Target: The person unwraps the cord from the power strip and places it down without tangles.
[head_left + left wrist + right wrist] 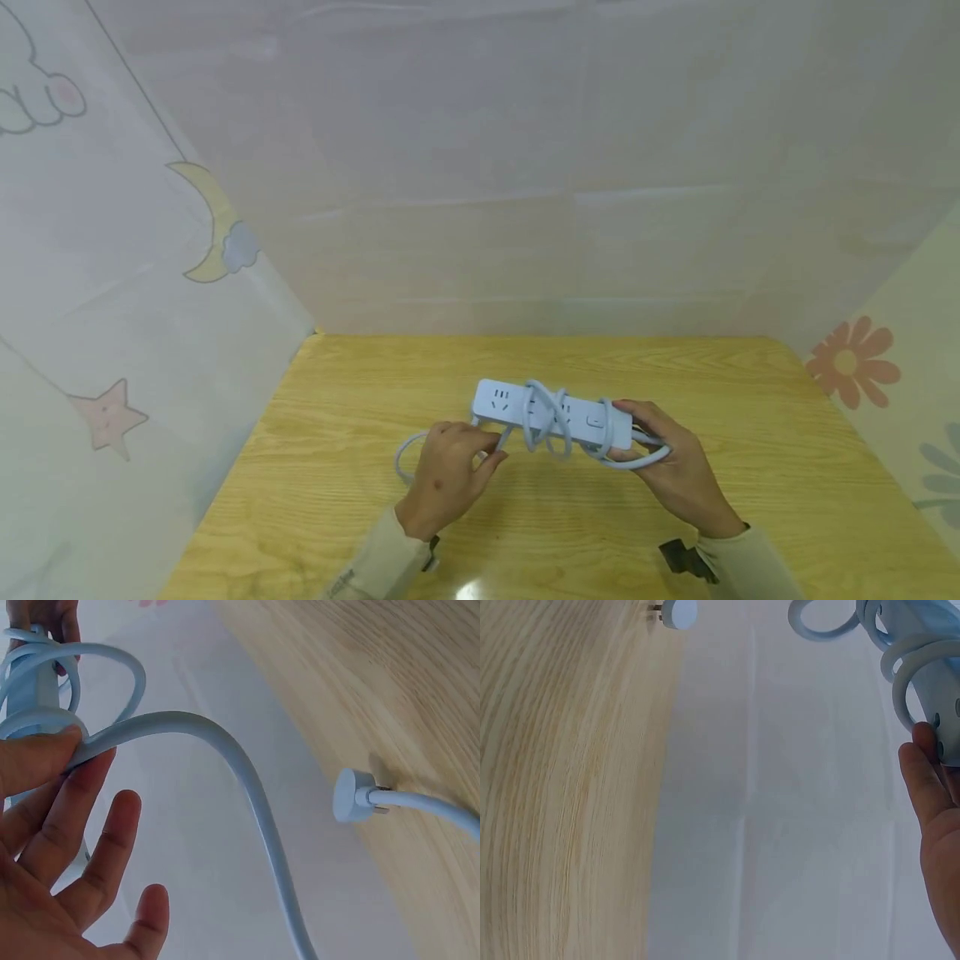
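A white power strip (504, 403) is held up over the table, tilted slightly with its right end lower. Its white cord (251, 776) is looped several times about the strip. My right hand (678, 471) grips the strip's right end, near the switch. Between thumb and finger, my left hand (448, 471) pinches the cord just below the strip's left part; its other fingers are spread in the left wrist view. Beyond that pinch, a length of cord hangs down. The plug (352, 796) appears close to the wood surface, its prongs partly seen.
Under the hands is a wooden table (322, 500). Pale sheeting (480, 208) rises behind its far edge. More sheeting, printed with a moon (217, 221), a star (111, 417) and a flower (847, 362), stands at both sides.
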`<state>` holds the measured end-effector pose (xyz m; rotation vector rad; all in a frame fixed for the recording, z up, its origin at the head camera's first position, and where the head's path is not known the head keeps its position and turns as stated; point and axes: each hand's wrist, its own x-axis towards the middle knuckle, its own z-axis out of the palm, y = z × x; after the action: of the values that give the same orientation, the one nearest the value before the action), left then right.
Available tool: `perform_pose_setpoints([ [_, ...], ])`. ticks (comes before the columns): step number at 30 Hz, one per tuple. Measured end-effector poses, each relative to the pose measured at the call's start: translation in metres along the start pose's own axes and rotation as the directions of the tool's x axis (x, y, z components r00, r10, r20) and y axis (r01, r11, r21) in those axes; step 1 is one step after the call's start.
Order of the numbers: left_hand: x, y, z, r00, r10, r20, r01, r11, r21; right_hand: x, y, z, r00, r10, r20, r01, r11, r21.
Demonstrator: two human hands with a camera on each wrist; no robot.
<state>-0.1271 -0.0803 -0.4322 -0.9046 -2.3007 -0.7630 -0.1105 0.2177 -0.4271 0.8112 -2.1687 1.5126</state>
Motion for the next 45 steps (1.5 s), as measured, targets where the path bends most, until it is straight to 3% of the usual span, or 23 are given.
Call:
perform_pose_setpoints([
  [7, -0.003, -0.003, -0.009, 0.994, 0.076, 0.074, -0.080, 0.996, 0.041, 0.001, 0.002, 0.001, 0.998, -0.042, -0.037, 0.043, 0.999, 0.014],
  [17, 0.001, 0.002, -0.024, 0.976, 0.157, 0.151, -0.156, 0.988, -0.018, 0.000, -0.001, -0.002, 0.999, 0.042, 0.020, -0.042, 0.998, -0.036],
  [21, 0.002, 0.004, -0.027, 0.973, 0.193, 0.128, -0.187, 0.981, -0.058, 0.000, 0.000, -0.002, 0.998, 0.066, 0.026, -0.064, 0.996, -0.060],
  [27, 0.006, 0.005, -0.028, 0.963, 0.269, 0.026, -0.263, 0.955, -0.138, 0.000, 0.003, 0.000, 0.996, 0.082, 0.046, -0.081, 0.996, -0.037],
  [37, 0.017, -0.003, -0.042, 0.962, 0.197, -0.190, -0.242, 0.935, -0.258, 0.000, 0.002, -0.001, 0.998, 0.055, 0.026, -0.054, 0.998, -0.045],
  [41, 0.020, -0.010, -0.047, 0.964, 0.124, -0.236, -0.196, 0.929, -0.314, -0.002, 0.002, -0.004, 0.996, 0.077, 0.042, -0.075, 0.996, -0.038],
  [45, 0.019, -0.017, -0.049, 0.967, 0.021, -0.254, -0.113, 0.930, -0.351, -0.005, 0.003, -0.008, 0.993, 0.097, 0.064, -0.096, 0.995, -0.017],
])
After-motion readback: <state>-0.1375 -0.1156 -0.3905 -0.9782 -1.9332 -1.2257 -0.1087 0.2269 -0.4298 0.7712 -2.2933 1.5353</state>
